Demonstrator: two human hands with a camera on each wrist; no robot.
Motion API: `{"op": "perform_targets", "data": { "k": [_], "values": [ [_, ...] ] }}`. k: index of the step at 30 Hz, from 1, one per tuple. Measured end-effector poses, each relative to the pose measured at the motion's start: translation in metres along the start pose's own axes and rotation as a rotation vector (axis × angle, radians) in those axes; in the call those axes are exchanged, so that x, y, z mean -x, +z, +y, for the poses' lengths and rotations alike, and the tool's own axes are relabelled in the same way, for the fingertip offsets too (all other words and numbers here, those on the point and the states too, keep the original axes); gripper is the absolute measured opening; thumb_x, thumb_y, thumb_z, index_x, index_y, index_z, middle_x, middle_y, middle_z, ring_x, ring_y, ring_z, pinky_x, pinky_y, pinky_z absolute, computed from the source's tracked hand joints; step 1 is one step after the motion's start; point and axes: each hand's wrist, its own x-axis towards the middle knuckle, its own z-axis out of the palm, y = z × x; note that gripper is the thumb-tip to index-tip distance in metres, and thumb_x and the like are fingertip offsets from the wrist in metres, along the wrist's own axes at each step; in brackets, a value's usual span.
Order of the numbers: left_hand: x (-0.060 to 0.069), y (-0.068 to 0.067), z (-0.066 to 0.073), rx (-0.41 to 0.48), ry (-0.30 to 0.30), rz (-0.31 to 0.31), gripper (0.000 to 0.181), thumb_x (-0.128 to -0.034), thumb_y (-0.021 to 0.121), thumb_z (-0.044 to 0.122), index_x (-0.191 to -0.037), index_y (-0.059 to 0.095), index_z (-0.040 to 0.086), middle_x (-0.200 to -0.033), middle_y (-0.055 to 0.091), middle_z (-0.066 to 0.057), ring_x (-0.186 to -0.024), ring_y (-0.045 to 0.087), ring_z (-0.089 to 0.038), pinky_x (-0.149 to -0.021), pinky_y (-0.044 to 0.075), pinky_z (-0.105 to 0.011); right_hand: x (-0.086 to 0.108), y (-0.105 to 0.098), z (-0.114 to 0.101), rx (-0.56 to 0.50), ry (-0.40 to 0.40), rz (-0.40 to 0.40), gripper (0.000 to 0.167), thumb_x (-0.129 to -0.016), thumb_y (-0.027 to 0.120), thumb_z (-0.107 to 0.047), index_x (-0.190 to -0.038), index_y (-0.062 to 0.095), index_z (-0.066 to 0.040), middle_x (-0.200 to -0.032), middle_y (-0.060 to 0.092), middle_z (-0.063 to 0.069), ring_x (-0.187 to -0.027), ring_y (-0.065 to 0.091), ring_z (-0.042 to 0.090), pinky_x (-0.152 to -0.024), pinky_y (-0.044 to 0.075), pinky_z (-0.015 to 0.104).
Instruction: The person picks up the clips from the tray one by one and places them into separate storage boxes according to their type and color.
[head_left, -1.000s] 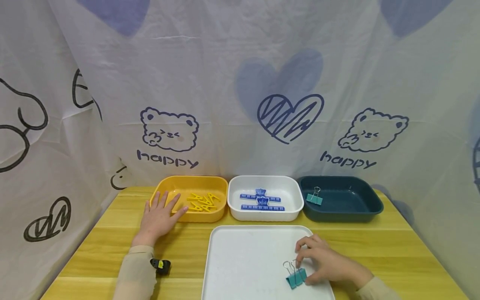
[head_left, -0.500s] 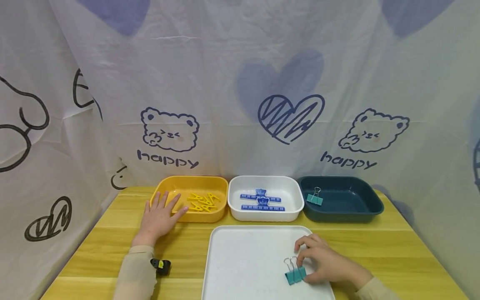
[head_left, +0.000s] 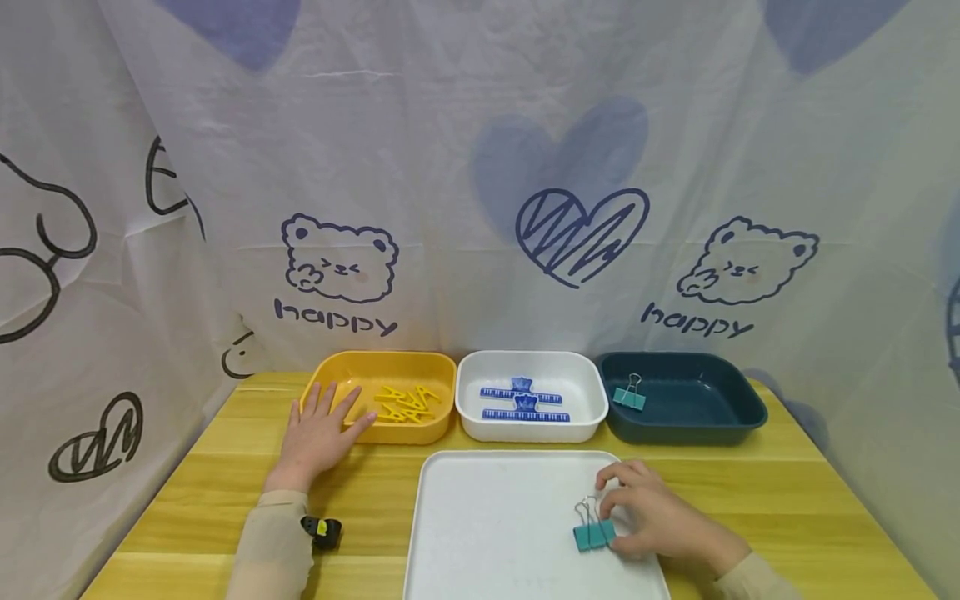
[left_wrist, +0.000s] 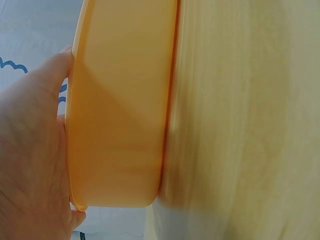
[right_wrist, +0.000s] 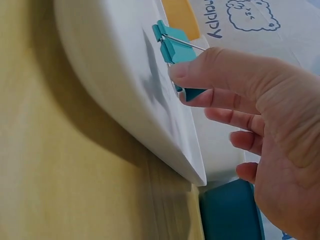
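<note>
My right hand (head_left: 660,515) pinches a teal binder clip (head_left: 594,536) between thumb and forefinger, over the right part of the white tray (head_left: 487,517). In the right wrist view, the thumb lies across the clip (right_wrist: 176,50), partly covering it, and the clip's shadow falls on the tray. My left hand (head_left: 318,437) rests with spread fingers on the left rim of the yellow bin (head_left: 390,357). The left wrist view shows this hand (left_wrist: 32,130) along the rim of the bin (left_wrist: 122,110); most of its fingers are hidden there.
Several yellow clips (head_left: 408,404) lie inside the yellow bin. Beside it, a white bin (head_left: 532,432) holds two blue piano-patterned clips (head_left: 525,415). A dark teal bin (head_left: 690,433) at the right contains another teal binder clip (head_left: 629,399). A patterned cloth (head_left: 450,208) hangs behind.
My right hand has shifted slightly away from me, toward the bins, with the binder clip. The clip has turned from tilted to nearly level. My left hand stays still.
</note>
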Motion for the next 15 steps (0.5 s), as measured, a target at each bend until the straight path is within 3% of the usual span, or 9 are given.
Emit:
{"op": "perform_targets", "data": {
  "k": [7, 15],
  "values": [
    [-0.0016, 0.0020, -0.0019, -0.004, 0.002, -0.010, 0.084, -0.0933, 0.028, 0.073, -0.154, 0.029, 0.016, -0.161, 0.013, -0.025, -0.149, 0.000, -0.047, -0.117, -0.002, -0.069, 0.0018, -0.0045, 0.0034, -0.006, 0.018, 0.067, 0.022, -0.073, 0.083, -0.036, -0.083, 0.064, -0.042, -0.122, 0.053, -0.010, -0.116, 0.037, 0.022, -0.097, 0.042, 0.053],
    [-0.0017, 0.0020, -0.0027, -0.008, 0.007, -0.002, 0.084, -0.0932, 0.028, 0.073, -0.154, 0.029, 0.016, -0.161, 0.013, -0.026, -0.149, 0.000, -0.048, -0.116, -0.003, -0.069, 0.0044, -0.0099, 0.0095, 0.074, -0.009, 0.178, 0.025, -0.070, 0.085, -0.028, -0.084, 0.066, -0.038, -0.119, 0.054, -0.009, -0.111, 0.037, 0.018, -0.090, 0.043, 0.044]
  ]
}}
